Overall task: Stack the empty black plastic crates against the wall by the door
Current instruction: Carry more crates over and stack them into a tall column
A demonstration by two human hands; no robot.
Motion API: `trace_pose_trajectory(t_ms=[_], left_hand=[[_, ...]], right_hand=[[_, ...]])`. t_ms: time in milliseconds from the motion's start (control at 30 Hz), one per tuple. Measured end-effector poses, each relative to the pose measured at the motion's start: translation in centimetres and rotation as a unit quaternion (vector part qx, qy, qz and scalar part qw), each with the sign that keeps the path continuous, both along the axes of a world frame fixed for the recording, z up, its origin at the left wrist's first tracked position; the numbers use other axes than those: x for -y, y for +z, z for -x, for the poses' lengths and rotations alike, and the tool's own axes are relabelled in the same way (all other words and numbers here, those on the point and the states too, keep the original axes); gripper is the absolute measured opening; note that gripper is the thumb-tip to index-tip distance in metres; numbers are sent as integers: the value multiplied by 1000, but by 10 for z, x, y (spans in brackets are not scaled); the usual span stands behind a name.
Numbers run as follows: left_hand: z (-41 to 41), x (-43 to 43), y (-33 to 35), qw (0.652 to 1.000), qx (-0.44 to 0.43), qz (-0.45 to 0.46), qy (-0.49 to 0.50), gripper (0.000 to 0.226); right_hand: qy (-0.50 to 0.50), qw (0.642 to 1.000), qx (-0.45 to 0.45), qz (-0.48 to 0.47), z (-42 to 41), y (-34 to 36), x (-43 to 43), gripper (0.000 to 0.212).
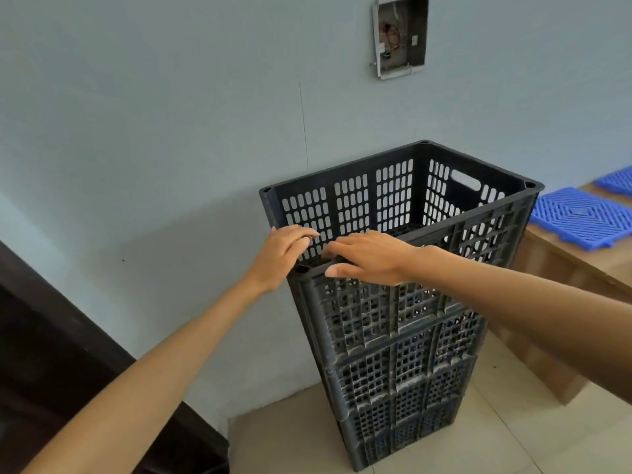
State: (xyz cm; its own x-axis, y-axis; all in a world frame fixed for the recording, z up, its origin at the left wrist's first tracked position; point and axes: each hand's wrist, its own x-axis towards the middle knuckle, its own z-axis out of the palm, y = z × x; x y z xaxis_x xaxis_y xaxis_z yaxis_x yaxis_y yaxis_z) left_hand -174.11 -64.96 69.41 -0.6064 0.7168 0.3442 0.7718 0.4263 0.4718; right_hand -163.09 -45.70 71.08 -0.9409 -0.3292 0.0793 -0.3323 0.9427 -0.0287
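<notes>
A stack of black perforated plastic crates (403, 371) stands upright on the beige tiled floor (290, 439), one crate seated squarely on the next. The pale blue-grey wall (171, 131) is right behind the stack. The top crate (478, 234) is open upward and empty. Its long axis runs along that wall, so one long side faces the wall and the other faces the person. The short end with an oval handle slot points away to the right. Both hands meet at the stack's near-left top corner. The left hand (284, 254) reaches in from the left, its fingers (307, 236) curled over the rim of the short end, gripping it. The right hand (371, 256) lies palm down on the near long rim just beside that corner. Its fingers (342, 246) are stretched nearly straight across the edge, the thumb is down on the outer face, and it closes around nothing. Left of the stack and lower in view, a dark brown wooden panel (51, 354) slants along the wall. High above the stack an open grey electrical box (400, 35) with loose wires is set into the wall. To the stack's right, blue plastic grid mats (581, 217) lie flat on a light brown tabletop (564, 265).
</notes>
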Motion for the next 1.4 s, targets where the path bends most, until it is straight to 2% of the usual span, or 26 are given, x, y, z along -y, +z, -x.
trace_pose_trajectory(t_ms=[100, 267, 400, 667, 800, 967, 1400], left_hand=[[39, -4, 9, 999, -22, -6, 33, 34], [99, -28, 17, 992, -15, 94, 87, 57], [147, -45, 18, 980, -46, 160, 107, 67], [217, -66, 6, 963, -57, 217, 148, 67], [230, -70, 0, 966, -52, 204, 151, 67], [235, -71, 1, 975, -8, 181, 132, 67], [218, -66, 6, 975, 7, 176, 135, 64]], right_hand=[[-25, 997, -29, 65, 25, 11, 8, 63], [-86, 992, -72, 50, 81, 16, 16, 54], [-137, 987, -68, 41, 138, 14, 7, 63], [-193, 981, -32, -5, 235, 4, -13, 74], [-196, 980, 0, -28, 253, -19, -11, 83], [-199, 980, -5, 5, 261, -33, -15, 94], [-201, 980, -7, -3, 253, -33, -14, 98]])
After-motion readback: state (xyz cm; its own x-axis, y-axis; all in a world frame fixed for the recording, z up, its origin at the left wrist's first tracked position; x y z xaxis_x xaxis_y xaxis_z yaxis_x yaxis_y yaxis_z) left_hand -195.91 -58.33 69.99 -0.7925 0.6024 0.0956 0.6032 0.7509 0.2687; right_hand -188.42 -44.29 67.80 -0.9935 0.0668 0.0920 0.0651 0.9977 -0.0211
